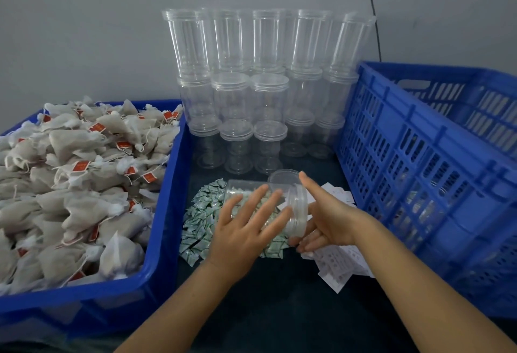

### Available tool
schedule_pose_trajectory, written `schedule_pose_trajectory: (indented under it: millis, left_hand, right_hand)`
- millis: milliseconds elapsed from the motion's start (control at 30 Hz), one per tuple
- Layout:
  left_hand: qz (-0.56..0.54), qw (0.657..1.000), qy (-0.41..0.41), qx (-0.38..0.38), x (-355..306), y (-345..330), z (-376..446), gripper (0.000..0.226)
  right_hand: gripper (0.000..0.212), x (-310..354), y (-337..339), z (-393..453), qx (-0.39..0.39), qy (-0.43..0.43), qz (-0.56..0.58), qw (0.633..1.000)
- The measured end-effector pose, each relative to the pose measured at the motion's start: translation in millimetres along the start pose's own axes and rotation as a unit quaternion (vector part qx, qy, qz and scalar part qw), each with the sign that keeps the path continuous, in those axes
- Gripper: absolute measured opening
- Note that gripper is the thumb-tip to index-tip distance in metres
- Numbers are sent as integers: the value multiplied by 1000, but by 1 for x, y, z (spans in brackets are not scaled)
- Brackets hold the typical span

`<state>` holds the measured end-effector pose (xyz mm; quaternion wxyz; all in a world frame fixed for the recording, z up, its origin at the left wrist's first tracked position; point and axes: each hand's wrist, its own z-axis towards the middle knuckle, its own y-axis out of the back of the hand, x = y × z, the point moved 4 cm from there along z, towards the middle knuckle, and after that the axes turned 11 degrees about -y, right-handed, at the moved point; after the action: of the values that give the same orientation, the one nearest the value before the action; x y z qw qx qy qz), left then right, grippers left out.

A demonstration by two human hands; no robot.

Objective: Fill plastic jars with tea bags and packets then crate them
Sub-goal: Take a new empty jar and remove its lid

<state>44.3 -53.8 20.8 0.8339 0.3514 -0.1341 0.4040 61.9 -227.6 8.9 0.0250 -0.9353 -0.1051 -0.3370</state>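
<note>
A clear plastic jar (pixel 297 207) lies on its side above a heap of small green-white packets (pixel 199 214), its lidded end to the right; pale contents show through its wall. My left hand (pixel 240 231) lies over the jar's body with fingers spread and straight. My right hand (pixel 331 213) is at the lid end, thumb up and fingers below, spread out around the lid. A blue tray (pixel 165 213) on the left holds several tea bags (pixel 84 173) with red tags. The blue slatted crate (pixel 419 173) stands on the right.
Stacked empty clear jars (pixel 251 87) stand against the grey wall behind. One loose clear lid (pixel 282 176) lies just beyond the jar. White printed paper slips (pixel 335 267) are scattered under my right wrist on the dark tabletop.
</note>
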Motion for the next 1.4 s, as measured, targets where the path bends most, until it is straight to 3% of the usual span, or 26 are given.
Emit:
schedule_pose_trajectory:
  millis: [133, 233, 333, 567, 733, 867, 967, 1067, 1200, 1300, 1367, 1400]
  left_hand:
    - [-5, 1000, 6, -21, -1, -1, -5, 33]
    - [-76, 996, 52, 22, 1, -8, -7, 55]
    - [-215, 962, 144, 91, 7, -15, -9, 79]
    - [-467, 810, 312, 167, 24, -20, -1, 91]
    - [-467, 818, 292, 168, 41, -15, 16, 92]
    - [-527, 770, 310, 180, 52, -13, 20, 92]
    - [-608, 686, 346, 199, 56, -14, 21, 84]
    - [-736, 532, 383, 170, 50, -14, 21, 74]
    - [-835, 340, 405, 153, 28, -18, 18, 102]
    - [-889, 207, 389, 121, 7, -17, 18, 96]
    - [-905, 140, 392, 90, -2, -15, 20, 96]
    - [-907, 125, 395, 74, -3, -13, 22, 98]
  right_hand:
    - [102, -1, -5, 2, 16, 14, 7, 1000]
    - [74, 2, -6, 2, -32, 56, -13, 998]
    - [47, 11, -3, -5, -94, 125, -110, 982]
    - [81, 32, 4, -25, -85, 246, -242, 935]
    - [68, 45, 7, -35, -64, 313, -240, 917]
    - [72, 51, 11, -40, -28, 348, -239, 906]
    - [71, 52, 11, -45, 4, 376, -231, 897]
    - [77, 54, 9, -49, 62, 407, -191, 891]
    - [75, 54, 5, -46, 156, 398, -137, 893]
    - [74, 53, 0, -41, 201, 396, -98, 891]
    - [74, 53, -5, -40, 236, 396, -74, 884]
    - [75, 53, -4, -39, 260, 393, -62, 880]
